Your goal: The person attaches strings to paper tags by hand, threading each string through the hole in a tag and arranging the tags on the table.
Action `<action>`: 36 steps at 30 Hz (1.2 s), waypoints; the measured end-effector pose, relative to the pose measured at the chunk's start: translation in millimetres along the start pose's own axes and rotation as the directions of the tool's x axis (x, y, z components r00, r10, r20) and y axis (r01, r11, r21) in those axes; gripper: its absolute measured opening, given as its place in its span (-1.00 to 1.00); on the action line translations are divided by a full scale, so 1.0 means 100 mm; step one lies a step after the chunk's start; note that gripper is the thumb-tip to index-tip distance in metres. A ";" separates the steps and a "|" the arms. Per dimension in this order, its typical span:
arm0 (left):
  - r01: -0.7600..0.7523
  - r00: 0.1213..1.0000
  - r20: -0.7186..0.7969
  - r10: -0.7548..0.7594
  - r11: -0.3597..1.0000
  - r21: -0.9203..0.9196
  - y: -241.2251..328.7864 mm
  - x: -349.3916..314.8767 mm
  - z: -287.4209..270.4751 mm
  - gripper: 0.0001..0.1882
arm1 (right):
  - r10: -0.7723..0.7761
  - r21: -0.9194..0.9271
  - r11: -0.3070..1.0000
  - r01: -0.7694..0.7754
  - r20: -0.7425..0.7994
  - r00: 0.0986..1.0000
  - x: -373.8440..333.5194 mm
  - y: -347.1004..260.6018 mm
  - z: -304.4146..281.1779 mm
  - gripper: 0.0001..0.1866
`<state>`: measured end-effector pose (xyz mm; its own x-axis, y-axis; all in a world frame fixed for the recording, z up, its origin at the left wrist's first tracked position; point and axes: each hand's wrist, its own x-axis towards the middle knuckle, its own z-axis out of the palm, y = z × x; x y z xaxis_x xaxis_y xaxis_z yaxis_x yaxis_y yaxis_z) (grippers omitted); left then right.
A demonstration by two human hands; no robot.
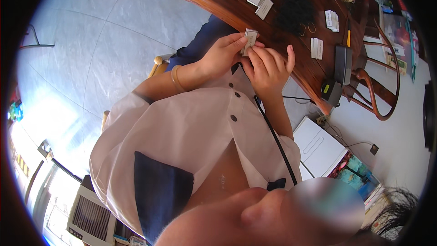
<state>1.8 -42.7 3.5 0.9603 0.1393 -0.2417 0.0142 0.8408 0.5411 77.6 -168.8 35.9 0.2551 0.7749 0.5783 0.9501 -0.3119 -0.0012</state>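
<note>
Both my hands meet at the edge of a dark wooden table (255,18) and hold a small white card (249,41) between them. My left hand (223,54) pinches the card from the left with thumb and fingers; a thin bangle (175,78) sits on that wrist. My right hand (268,68) grips the card's lower right side, its little finger raised. The card stands tilted just above the table's rim.
On the table lie more small white cards in stacks (260,1) (331,20) (317,48), a heap of black thin loops (295,8), a yellow tool (348,38) and a dark box (343,64). A wooden chair (378,91) stands at right, a white box (318,148) on the floor.
</note>
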 end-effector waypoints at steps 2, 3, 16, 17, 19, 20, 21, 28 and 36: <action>0.030 1.000 0.009 -0.030 0.998 0.054 -0.01 0.01 -0.04 -0.66 | 0.000 0.047 0.999 -0.002 0.041 0.999 0.04 0.02 -0.02 -0.64; 0.015 0.999 0.033 -0.016 0.999 0.040 0.00 0.00 -0.02 -0.66 | 0.056 0.062 0.996 -0.059 0.047 0.997 0.10 0.03 -0.04 -0.57; -0.029 0.974 0.226 -0.006 0.989 0.148 -0.02 -0.02 -0.04 -0.63 | 0.143 0.055 0.987 -0.152 0.141 0.980 0.18 0.06 -0.06 -0.32; -0.028 0.974 0.225 -0.006 0.989 0.148 -0.02 -0.03 -0.04 -0.63 | 0.144 0.056 0.987 -0.153 0.141 0.980 0.18 0.05 -0.06 -0.32; -0.046 0.979 0.202 0.005 0.979 0.197 -0.02 -0.03 -0.04 -0.62 | 0.150 0.026 0.987 -0.156 0.143 0.978 0.18 0.04 -0.06 -0.34; -0.046 0.979 0.202 0.006 0.979 0.197 -0.02 -0.03 -0.04 -0.62 | 0.150 0.027 0.988 -0.155 0.143 0.978 0.18 0.03 -0.06 -0.34; -0.046 0.981 0.195 0.006 0.978 0.203 -0.03 -0.03 -0.04 -0.63 | 0.153 0.023 0.987 -0.158 0.138 0.979 0.19 0.02 -0.07 -0.36; -0.204 0.977 0.135 0.165 0.911 0.358 0.06 -0.04 -0.03 -0.73 | 0.146 0.011 0.989 -0.149 0.126 0.981 0.18 0.03 -0.11 -0.44; -0.313 0.948 0.236 0.212 0.503 0.805 0.08 -0.09 -0.02 -0.90 | 0.193 -0.001 0.981 -0.194 0.131 0.973 -0.02 0.04 -0.07 -0.47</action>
<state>-6.9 -36.0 8.7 0.9795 0.1865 0.0756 -0.0690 -0.0417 0.9967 79.8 -175.7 40.4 0.4547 0.7653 0.4556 0.8823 -0.4570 -0.1129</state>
